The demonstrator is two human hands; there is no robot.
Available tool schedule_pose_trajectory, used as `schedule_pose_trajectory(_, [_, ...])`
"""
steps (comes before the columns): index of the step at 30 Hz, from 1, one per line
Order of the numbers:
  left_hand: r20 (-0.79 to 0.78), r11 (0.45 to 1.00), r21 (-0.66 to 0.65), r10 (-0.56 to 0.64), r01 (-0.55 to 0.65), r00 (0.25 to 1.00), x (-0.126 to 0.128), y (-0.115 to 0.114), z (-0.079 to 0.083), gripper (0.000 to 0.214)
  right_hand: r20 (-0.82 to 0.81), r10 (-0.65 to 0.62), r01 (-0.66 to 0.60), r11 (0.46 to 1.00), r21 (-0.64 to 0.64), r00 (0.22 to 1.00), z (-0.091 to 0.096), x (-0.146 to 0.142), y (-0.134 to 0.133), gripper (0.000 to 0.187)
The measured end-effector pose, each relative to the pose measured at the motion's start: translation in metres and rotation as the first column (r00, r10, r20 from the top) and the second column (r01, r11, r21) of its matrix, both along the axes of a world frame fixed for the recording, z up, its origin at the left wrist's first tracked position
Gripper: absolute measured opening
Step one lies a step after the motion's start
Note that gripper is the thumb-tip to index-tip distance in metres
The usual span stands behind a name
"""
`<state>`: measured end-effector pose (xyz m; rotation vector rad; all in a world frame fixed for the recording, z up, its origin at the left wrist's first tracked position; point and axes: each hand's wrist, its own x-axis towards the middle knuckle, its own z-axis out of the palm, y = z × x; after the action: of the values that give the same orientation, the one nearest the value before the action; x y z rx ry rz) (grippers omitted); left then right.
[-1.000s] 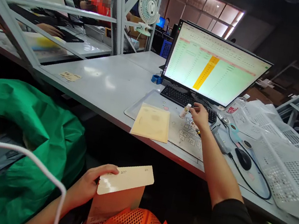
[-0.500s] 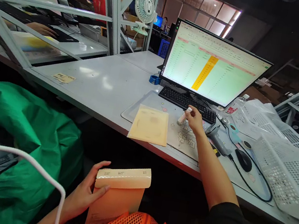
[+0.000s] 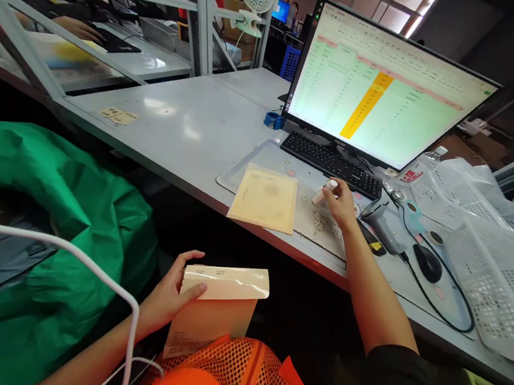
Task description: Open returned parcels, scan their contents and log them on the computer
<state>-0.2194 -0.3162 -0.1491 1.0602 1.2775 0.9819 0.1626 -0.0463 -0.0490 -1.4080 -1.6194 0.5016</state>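
Note:
My left hand point(image 3: 173, 297) grips a cream padded envelope point(image 3: 216, 310) low in front of my orange mesh vest point(image 3: 227, 371), its top flap folded over. My right hand point(image 3: 341, 203) is over the printed desk mat point(image 3: 262, 160), its fingertips closed on a small white-capped bottle point(image 3: 324, 193). A flat tan envelope point(image 3: 264, 198) lies on the mat to the left of that hand. A handheld barcode scanner point(image 3: 380, 225) rests just right of my right hand.
A keyboard point(image 3: 331, 164) and spreadsheet monitor point(image 3: 392, 90) stand beyond the mat. To the right lie a mouse point(image 3: 427, 264) and a white perforated basket point(image 3: 501, 292). A green bag point(image 3: 33, 234) sits at my left. A co-worker's hand point(image 3: 75, 27) rests beyond a metal frame.
The scanner now sits closer to my right hand, whose fingers remain at the bottle. My left hand has raised the cream envelope slightly, and the view has tilted downward.

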Motion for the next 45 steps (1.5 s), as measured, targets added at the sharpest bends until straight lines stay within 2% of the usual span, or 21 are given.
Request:
schedule_pose_trajectory(2, [0.041, 0.998, -0.023, -0.054, 0.055, 0.998, 0.0, 0.0, 0.005, 0.068, -0.018, 0.011, -0.011, 1.0, -0.022, 1.0, 0.0, 0.002, 0.0, 0.05])
schedule_pose_trajectory(5, [-0.05, 0.999, 0.002, -0.049, 0.049, 0.998, -0.001, 0.0, 0.01, 0.054, -0.017, -0.046, 0.046, 0.999, -0.005, 0.999, 0.004, 0.002, -0.008, 0.055])
schedule_pose_trajectory(7, [-0.128, 0.999, 0.047, 0.005, 0.001, 0.992, 0.0, 0.002, 0.009, 0.049, -0.011, -0.154, 0.154, 0.983, 0.104, 0.988, 0.008, -0.006, -0.028, 0.056])
schedule_pose_trajectory(9, [-0.137, 0.999, 0.052, 0.009, -0.002, 0.991, -0.001, 0.004, 0.006, 0.049, 0.0, -0.182, 0.179, 0.963, 0.201, 0.983, 0.007, -0.023, -0.063, 0.048])
schedule_pose_trajectory(10, [-0.114, 0.999, 0.039, -0.011, 0.015, 0.993, -0.001, 0.005, 0.005, 0.05, 0.018, -0.127, 0.121, 0.971, 0.208, 0.992, 0.004, -0.034, -0.085, 0.043])
schedule_pose_trajectory(12, [-0.06, 0.997, 0.023, -0.073, 0.075, 0.996, -0.003, 0.005, 0.006, 0.051, 0.094, 0.124, -0.134, 0.985, 0.11, 0.988, -0.007, -0.059, -0.133, 0.031])
schedule_pose_trajectory(13, [-0.044, 0.994, 0.031, -0.107, 0.108, 0.993, -0.003, 0.005, 0.008, 0.05, 0.133, 0.307, -0.31, 0.951, 0.003, 0.942, -0.015, -0.072, -0.155, 0.029])
schedule_pose_trajectory(14, [-0.04, 0.988, 0.045, -0.143, 0.145, 0.989, -0.004, 0.004, 0.01, 0.049, 0.168, 0.515, -0.491, 0.856, -0.163, 0.841, -0.023, -0.083, -0.175, 0.032])
schedule_pose_trajectory(16, [-0.075, 0.975, 0.082, -0.202, 0.208, 0.977, -0.004, 0.003, 0.015, 0.044, 0.212, 0.72, -0.598, 0.676, -0.43, 0.661, -0.038, -0.1, -0.202, 0.04])
schedule_pose_trajectory(17, [-0.11, 0.969, 0.098, -0.215, 0.226, 0.97, -0.004, 0.002, 0.016, 0.041, 0.24, 0.762, -0.57, 0.619, -0.539, 0.601, -0.043, -0.106, -0.209, 0.04])
schedule_pose_trajectory(19, [-0.156, 0.97, 0.108, -0.199, 0.217, 0.967, -0.002, 0.003, 0.015, 0.039, 0.327, 0.763, -0.448, 0.608, -0.655, 0.558, -0.051, -0.112, -0.214, 0.029])
schedule_pose_trajectory(21, [-0.088, 0.983, 0.077, -0.16, 0.167, 0.983, 0.0, 0.004, 0.009, 0.047, 0.394, 0.735, -0.364, 0.638, -0.679, 0.552, -0.054, -0.115, -0.212, 0.026])
schedule_pose_trajectory(24, [0.074, 0.989, -0.029, -0.144, 0.147, 0.987, 0.003, 0.005, -0.007, 0.06, 0.413, 0.713, -0.364, 0.666, -0.651, 0.567, -0.053, -0.116, -0.21, 0.032])
schedule_pose_trajectory(26, [0.095, 0.982, -0.097, -0.153, 0.162, 0.984, 0.004, 0.002, -0.015, 0.056, 0.384, 0.721, -0.386, 0.655, -0.649, 0.577, -0.051, -0.115, -0.21, 0.034])
schedule_pose_trajectory(29, [0.125, 0.979, -0.147, -0.125, 0.143, 0.984, 0.004, -0.005, -0.02, 0.053, 0.259, 0.748, -0.444, 0.595, -0.67, 0.612, -0.046, -0.109, -0.209, 0.029])
schedule_pose_trajectory(33, [0.105, 0.99, -0.13, -0.048, 0.062, 0.993, 0.0, -0.011, -0.008, 0.057, -0.039, 0.717, -0.567, 0.516, -0.642, 0.696, -0.034, -0.096, -0.209, 0.017])
schedule_pose_trajectory(35, [0.09, 0.991, -0.13, -0.017, 0.028, 0.996, -0.002, -0.011, 0.002, 0.062, -0.138, 0.692, -0.621, 0.518, -0.589, 0.708, -0.022, -0.091, -0.212, 0.019])
schedule_pose_trajectory(37, [0.112, 0.993, -0.112, -0.021, 0.033, 0.994, -0.003, -0.008, 0.011, 0.068, -0.199, 0.658, -0.645, 0.553, -0.527, 0.726, -0.007, -0.086, -0.214, 0.024])
schedule_pose_trajectory(41, [0.138, 0.997, -0.055, -0.046, 0.054, 0.989, 0.0, 0.008, 0.024, 0.071, -0.2, 0.576, -0.601, 0.681, -0.419, 0.792, 0.023, -0.079, -0.205, 0.03])
schedule_pose_trajectory(43, [0.113, 0.999, -0.032, -0.01, 0.014, 0.994, 0.0, 0.02, 0.031, 0.069, -0.159, 0.576, -0.589, 0.72, -0.367, 0.802, 0.038, -0.075, -0.194, 0.028])
schedule_pose_trajectory(45, [0.088, 0.997, 0.012, 0.071, -0.073, 0.994, -0.001, 0.032, 0.038, 0.071, -0.09, 0.549, -0.552, 0.793, -0.257, 0.831, 0.055, -0.069, -0.184, 0.032])
